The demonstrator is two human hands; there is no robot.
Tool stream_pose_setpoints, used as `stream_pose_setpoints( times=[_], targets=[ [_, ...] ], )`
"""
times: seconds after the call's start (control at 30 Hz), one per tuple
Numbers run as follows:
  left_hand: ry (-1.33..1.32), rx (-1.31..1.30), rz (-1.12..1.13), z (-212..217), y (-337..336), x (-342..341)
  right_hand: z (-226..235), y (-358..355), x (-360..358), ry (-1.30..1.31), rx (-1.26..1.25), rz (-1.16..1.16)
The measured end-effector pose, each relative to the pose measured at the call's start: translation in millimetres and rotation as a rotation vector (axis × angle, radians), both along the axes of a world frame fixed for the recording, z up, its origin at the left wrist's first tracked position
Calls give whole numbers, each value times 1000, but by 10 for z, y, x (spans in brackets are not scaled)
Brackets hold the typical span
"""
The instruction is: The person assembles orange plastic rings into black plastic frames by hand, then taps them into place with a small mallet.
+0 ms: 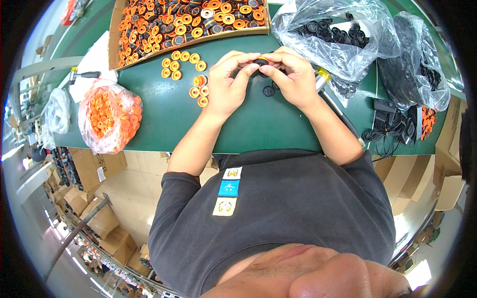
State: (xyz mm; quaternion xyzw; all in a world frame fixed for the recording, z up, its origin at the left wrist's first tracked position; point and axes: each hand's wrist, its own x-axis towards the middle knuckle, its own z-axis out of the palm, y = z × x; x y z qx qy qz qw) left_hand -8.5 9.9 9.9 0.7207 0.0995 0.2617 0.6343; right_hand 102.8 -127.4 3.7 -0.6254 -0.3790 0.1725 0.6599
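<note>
My left hand (229, 83) and my right hand (296, 75) meet above the green table. Their fingertips pinch a small round wheel-like piece (261, 61) from both sides. Its lower part is black, with yellow-orange along the top; the fingers cover much of the rest. Several black discs (269, 91) lie on the table just below my right fingers. Left of my left hand, several loose orange rings (175, 65) are spread out, and a few more orange rings (194, 92) sit close by that wrist.
A cardboard box (198, 38) of orange-and-black wheels stands at the back. Clear bags of black parts (343, 54) fill the back right. A bag of orange parts (110, 116) stands left. A long-handled tool (344, 118) lies by my right forearm, near black cables (390, 130).
</note>
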Motion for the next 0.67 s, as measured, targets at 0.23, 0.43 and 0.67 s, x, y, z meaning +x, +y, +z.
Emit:
stream_pose_setpoints(
  times=[0.23, 0.43, 0.67],
  targets=[
    [-45, -42, -1, 44, -59, -16, 20, -41, 4, -48, 19, 18],
    [-18, -267, -68, -37, -6, 23, -27, -1, -12, 132, 1, 29],
    [30, -400, -69, -143, 56, 56, -28, 16, -31, -169, -54, -11]
  ],
)
